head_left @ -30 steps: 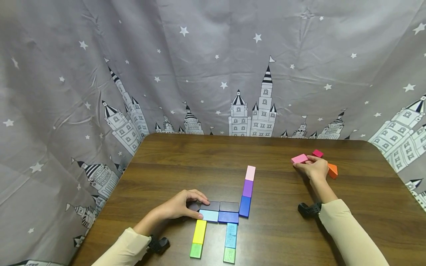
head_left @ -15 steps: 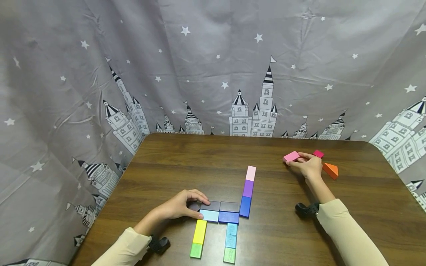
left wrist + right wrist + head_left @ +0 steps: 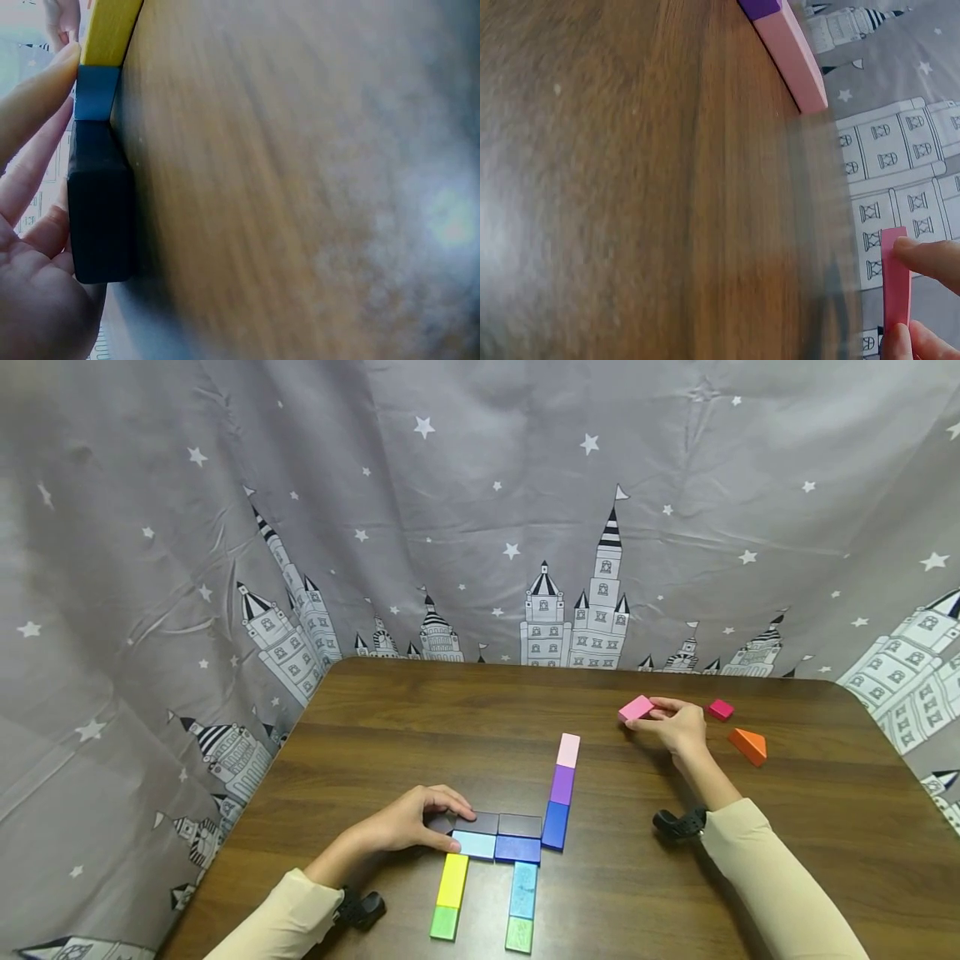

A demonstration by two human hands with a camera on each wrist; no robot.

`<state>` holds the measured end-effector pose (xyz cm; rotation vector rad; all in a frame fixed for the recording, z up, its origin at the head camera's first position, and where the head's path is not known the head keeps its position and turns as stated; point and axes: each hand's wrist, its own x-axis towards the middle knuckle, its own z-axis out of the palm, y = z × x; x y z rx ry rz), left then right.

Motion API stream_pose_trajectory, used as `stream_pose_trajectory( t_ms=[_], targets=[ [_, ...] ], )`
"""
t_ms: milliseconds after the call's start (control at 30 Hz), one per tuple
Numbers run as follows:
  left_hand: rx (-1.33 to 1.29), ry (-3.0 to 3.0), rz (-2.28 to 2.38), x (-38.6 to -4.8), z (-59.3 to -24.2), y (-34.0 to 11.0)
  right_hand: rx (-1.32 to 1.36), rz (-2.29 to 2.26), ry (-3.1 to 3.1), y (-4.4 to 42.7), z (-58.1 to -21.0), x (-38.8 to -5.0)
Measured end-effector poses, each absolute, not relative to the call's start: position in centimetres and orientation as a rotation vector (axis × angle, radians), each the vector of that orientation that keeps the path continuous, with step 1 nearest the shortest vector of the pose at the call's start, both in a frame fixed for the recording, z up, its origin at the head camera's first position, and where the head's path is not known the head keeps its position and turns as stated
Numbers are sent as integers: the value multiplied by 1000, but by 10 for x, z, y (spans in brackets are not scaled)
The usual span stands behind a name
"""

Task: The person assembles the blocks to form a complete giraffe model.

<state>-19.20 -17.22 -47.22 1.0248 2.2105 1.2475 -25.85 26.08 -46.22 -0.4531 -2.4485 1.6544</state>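
Note:
In the head view my right hand [image 3: 675, 727] pinches a pink block [image 3: 636, 708] by its end, between thumb and fingers. The right wrist view shows the fingers on both faces of that pink block [image 3: 895, 281]. My left hand [image 3: 412, 820] arches over the left end of a row of blocks laid flat. Its thumb touches the light blue block [image 3: 476, 844] and its fingertips rest at the black block [image 3: 480, 823]. A dark blue block [image 3: 517, 849] and another black block [image 3: 520, 825] continue the row. A dark pointed piece is partly hidden under the left hand.
A blue [image 3: 555, 825], a purple [image 3: 562, 784] and a pale pink block [image 3: 569, 750] rise in a line. Yellow [image 3: 453, 881] and blue [image 3: 523, 890] blocks with green ends point toward me. A crimson block [image 3: 721, 709] and an orange triangle [image 3: 748, 746] lie at right.
My right hand has moved left with the pink block, away from the crimson block and the orange triangle. The left hand has stayed on the row.

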Motion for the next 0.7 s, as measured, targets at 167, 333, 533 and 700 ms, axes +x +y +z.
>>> stream_pose_trajectory(
  t_ms=[167, 333, 533, 700],
  targets=[
    [1027, 2224, 1235, -193, -473, -172, -397, 1717, -2437, 254, -464, -263],
    [1032, 2233, 1226, -193, -473, -173, -318, 1789, -2460, 248, -467, -268],
    [1017, 2224, 1230, -193, -471, -172, -209, 1846, -2503, 241, -472, -274],
    [1010, 2224, 1236, -192, -472, -172, -119, 1867, -2544, 235, -475, -280]
  ],
)
